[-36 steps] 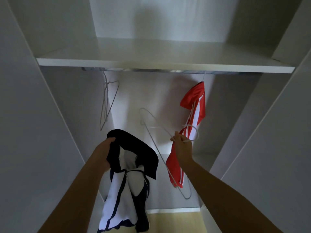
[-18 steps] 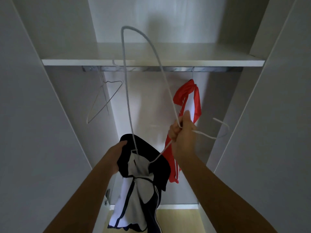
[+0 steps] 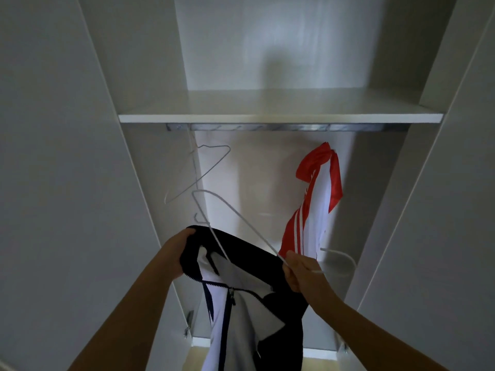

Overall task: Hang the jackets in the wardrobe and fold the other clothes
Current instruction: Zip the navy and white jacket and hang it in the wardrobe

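Observation:
My left hand [image 3: 175,254] grips the dark collar of a black and white zip jacket [image 3: 242,311] that hangs down in front of the open wardrobe. My right hand [image 3: 301,271] pinches a white wire hanger [image 3: 235,218] near its neck. One arm of the hanger slants down into the jacket's collar opening; its hook curves out to the right of my hand. A red and white jacket [image 3: 316,199] hangs from the metal rail [image 3: 284,127] at the right.
A bare wire hanger [image 3: 198,172] hangs on the rail at the left. A white shelf [image 3: 278,113] lies just above the rail. Wardrobe side panels [image 3: 139,210] close in left and right. Light wood floor shows at the bottom.
My right hand has swung the hanger down from above the shelf, and one arm now sits in the jacket's collar. The view has tilted up.

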Motion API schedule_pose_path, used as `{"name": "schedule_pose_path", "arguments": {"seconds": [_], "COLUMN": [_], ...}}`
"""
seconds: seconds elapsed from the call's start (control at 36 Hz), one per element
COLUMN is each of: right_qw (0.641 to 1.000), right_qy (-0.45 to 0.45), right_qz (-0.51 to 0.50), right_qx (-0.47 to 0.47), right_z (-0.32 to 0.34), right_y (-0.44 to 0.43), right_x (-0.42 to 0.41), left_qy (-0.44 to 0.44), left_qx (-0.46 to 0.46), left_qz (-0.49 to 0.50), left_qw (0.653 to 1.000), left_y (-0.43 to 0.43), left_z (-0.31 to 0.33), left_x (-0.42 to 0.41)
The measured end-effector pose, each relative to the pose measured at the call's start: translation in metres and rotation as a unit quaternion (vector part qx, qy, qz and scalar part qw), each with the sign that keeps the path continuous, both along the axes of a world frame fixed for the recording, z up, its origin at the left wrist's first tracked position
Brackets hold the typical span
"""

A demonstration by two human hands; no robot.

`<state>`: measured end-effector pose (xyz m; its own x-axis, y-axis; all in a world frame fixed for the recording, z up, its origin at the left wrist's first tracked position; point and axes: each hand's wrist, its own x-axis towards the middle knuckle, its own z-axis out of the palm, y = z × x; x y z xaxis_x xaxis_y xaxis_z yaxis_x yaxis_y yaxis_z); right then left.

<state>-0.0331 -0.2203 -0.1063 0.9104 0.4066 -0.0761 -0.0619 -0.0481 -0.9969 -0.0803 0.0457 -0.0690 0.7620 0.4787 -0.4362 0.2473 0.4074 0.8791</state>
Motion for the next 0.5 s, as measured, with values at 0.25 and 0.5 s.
{"name": "schedule_pose_path", "arguments": {"seconds": [0.25,0.5], "right_qw": [0.998,0.979], "right_qy": [-0.014,0.032], "right_qz": [0.018,0.152], "right_qx": [-0.058,-0.130], "right_z": [0.001,0.004], "right_y": [0.002,-0.002], "right_x": [0.001,0.022], "left_qy": [-0.033,-0.063], "left_qx": [-0.017,-0.038], "left_qz": [-0.005,-0.005], "left_qw": [0.999,0.997], "left_y": [-0.011,-0.008], "left_z": [0.015,0.028], "left_x": [0.013,0.023]}}
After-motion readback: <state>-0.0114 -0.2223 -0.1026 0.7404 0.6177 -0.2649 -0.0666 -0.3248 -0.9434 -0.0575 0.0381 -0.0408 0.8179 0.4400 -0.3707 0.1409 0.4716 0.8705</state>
